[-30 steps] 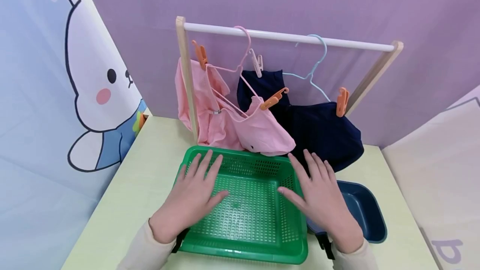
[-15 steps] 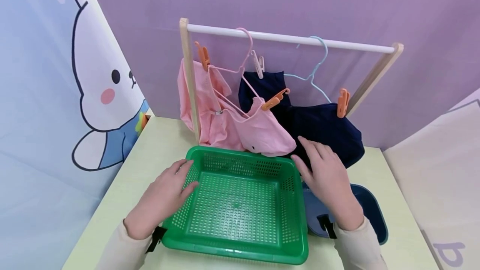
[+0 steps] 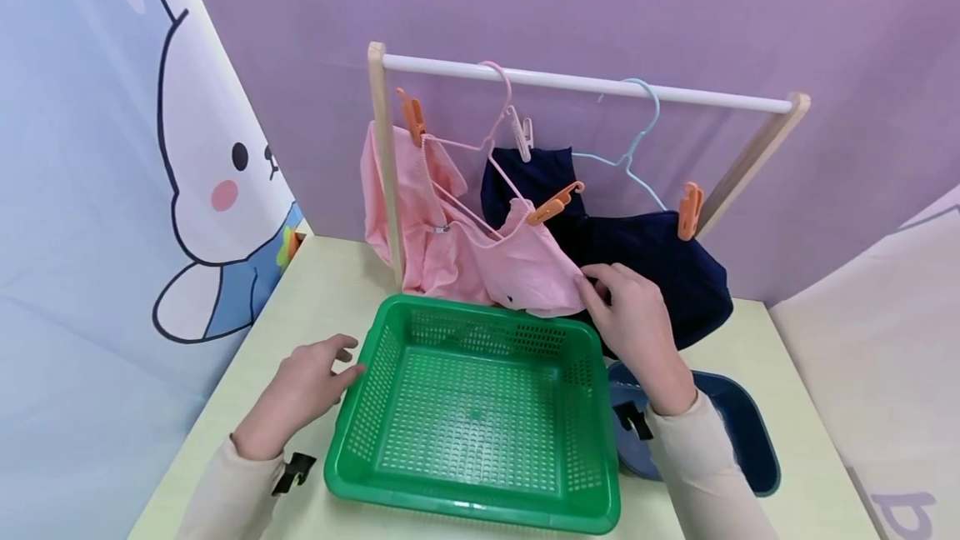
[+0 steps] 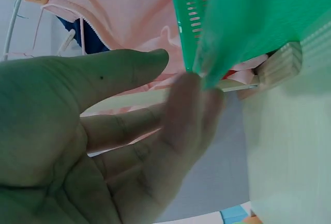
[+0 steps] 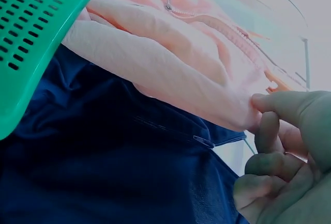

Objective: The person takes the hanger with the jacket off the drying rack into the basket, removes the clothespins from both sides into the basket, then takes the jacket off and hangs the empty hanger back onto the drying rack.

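My right hand (image 3: 639, 322) pinches the edge of a pink zip-up jacket (image 3: 525, 265) between thumb and fingers; the right wrist view shows the pinched fabric (image 5: 201, 69) close up. The jacket hangs askew on a pink hanger (image 3: 504, 172), with orange clothespins (image 3: 551, 203) at its shoulders. Behind it hangs a navy zip garment (image 3: 637, 252) on a light blue hanger (image 3: 633, 148). My left hand (image 3: 300, 390) is just left of the green basket (image 3: 472, 510), fingers bent loosely and thumb apart, fingertips near the rim. Nothing shows between them.
A wooden rack with a white rail (image 3: 585, 85) carries both hangers at the back of the pale table (image 3: 300, 307). A dark blue tub (image 3: 738, 432) stands right of the basket, partly under my right arm. A pale pink clothespin (image 3: 522, 136) grips the navy garment.
My left hand has moved left and down, from over the basket to outside its left rim. My right hand has gone from open beside the basket to pinching the pink jacket's edge.
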`<state>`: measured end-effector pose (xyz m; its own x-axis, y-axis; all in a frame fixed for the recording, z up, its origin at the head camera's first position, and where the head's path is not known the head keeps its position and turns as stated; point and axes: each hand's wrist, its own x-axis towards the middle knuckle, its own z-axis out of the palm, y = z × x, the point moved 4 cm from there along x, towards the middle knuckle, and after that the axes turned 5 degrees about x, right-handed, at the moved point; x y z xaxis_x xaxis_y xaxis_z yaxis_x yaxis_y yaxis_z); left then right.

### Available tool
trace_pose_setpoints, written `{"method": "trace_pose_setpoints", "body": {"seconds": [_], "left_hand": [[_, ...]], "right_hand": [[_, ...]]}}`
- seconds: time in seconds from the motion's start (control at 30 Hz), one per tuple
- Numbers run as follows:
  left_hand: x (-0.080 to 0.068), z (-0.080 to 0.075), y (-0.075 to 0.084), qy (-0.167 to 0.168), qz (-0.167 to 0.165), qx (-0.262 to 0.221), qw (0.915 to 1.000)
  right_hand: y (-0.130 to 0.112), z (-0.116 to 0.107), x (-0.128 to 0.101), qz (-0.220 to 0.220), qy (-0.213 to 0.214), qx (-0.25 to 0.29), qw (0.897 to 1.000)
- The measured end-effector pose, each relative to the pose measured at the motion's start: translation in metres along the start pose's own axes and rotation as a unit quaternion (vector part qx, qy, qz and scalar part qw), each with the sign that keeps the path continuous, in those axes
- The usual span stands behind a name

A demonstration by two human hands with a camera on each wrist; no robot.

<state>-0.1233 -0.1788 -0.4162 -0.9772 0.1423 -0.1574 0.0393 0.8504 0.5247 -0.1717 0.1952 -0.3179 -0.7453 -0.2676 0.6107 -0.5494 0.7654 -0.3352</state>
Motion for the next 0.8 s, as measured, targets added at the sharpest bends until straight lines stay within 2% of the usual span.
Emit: {"method": "trace_pose_setpoints", "body": {"seconds": [0.1,0.2,0.47,0.67,0.8], "left_hand": [[0.001,0.004,-0.004,-0.015,-0.011,-0.015,0.9997],[0.002,0.006,-0.004,-0.013,-0.007,-0.007,0.9999],[0.003,0.008,-0.003,-0.001,0.007,0.004,1.0000],[0.004,0.007,-0.004,-0.004,0.006,0.010,0.9999],[0.005,0.008,-0.004,-0.008,0.003,0.011,0.9999]], "right_hand": [[0.001,0.002,0.002,0.001,0.001,0.006,1.000],[0.001,0.004,0.003,-0.008,0.008,0.012,1.000],[0.004,0.006,0.002,-0.030,0.064,0.024,0.997],[0.004,-0.005,0.004,-0.034,0.112,0.024,0.993],[0.006,-0.018,0.006,-0.034,0.128,0.010,0.991]]}}
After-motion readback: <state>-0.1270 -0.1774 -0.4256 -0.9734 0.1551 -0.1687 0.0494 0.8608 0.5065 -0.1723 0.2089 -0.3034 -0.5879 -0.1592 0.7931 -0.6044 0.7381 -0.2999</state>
